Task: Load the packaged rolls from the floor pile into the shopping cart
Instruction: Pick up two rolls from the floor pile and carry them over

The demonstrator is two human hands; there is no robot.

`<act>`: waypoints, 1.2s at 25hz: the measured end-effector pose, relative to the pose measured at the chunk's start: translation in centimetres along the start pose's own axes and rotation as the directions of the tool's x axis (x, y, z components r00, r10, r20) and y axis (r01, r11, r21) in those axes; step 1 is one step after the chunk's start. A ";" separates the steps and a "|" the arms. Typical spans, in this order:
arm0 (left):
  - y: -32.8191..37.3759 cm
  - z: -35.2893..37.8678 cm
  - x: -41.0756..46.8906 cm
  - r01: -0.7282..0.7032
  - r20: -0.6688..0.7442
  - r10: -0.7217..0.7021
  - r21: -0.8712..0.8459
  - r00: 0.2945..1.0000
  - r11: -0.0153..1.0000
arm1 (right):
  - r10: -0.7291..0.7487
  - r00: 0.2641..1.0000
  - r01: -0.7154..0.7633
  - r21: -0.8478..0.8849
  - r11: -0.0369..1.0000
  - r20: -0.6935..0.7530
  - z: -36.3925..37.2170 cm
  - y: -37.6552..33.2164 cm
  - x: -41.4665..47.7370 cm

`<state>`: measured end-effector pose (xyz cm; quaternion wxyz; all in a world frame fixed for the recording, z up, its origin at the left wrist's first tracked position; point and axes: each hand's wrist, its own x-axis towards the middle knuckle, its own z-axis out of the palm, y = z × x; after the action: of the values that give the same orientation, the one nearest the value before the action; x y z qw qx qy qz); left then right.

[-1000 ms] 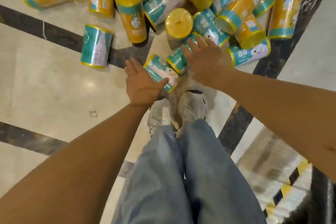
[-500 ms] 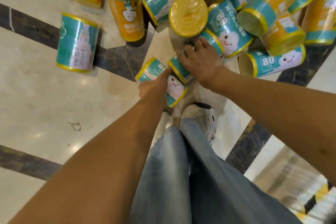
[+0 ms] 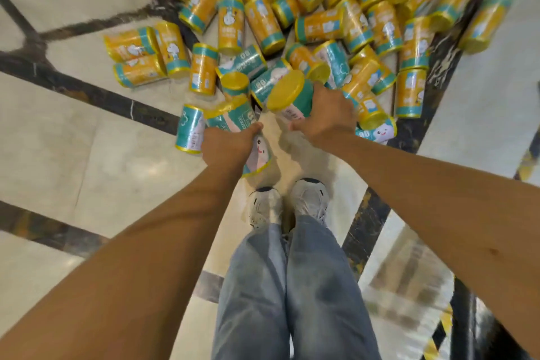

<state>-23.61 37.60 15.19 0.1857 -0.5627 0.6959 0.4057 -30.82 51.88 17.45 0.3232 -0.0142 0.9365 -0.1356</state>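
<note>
The pile of rolls [image 3: 321, 23] spreads over the floor [image 3: 73, 140] ahead of the person, filling the far middle and right of the view. Nearer in, the left hand [image 3: 226, 149] holds the first roll [image 3: 233, 121] ahead of the left shoe [image 3: 264, 204]. To its right, the right hand [image 3: 328, 114] holds the second roll [image 3: 289, 93] ahead of the right shoe [image 3: 311, 197]. The two held rolls are near each other but apart. A stray roll [image 3: 188, 133] sits just left of the left hand. An edge roll [image 3: 377, 133] lies on the floor just right of the right hand, at the pile's near edge. A side cluster [image 3: 140, 58] of rolls lies at the pile's left edge.
</note>
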 end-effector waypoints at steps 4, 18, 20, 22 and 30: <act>10.0 -6.8 -8.0 -0.192 0.006 0.192 0.050 0.981 0.980 | 0.209 0.974 -0.161 0.383 0.910 -0.087 -10.8 -4.2 -5.1; 36.5 -19.7 -43.5 -0.822 0.019 0.823 0.071 0.567 0.565 | 0.509 0.684 0.096 0.755 0.648 -0.524 -48.2 -1.3 -27.1; 38.5 -18.7 -48.0 -0.878 0.089 0.874 0.039 0.478 0.477 | 0.570 0.605 0.123 0.772 0.623 -0.556 -51.1 1.2 -30.1; 40.1 -17.2 -51.7 -0.917 0.181 0.902 0.003 0.393 0.399 | 0.653 0.513 0.129 0.802 0.584 -0.558 -53.3 3.6 -33.1; 39.1 -11.5 -64.6 -0.986 0.557 0.829 -0.160 -0.045 0.055 | 0.927 0.058 0.133 0.924 0.360 -0.370 -52.5 9.7 -46.3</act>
<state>-38.61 71.01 82.23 0.1208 0.2228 0.8580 0.4468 -25.59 79.39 82.28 -0.3162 0.5410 0.6727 -0.3935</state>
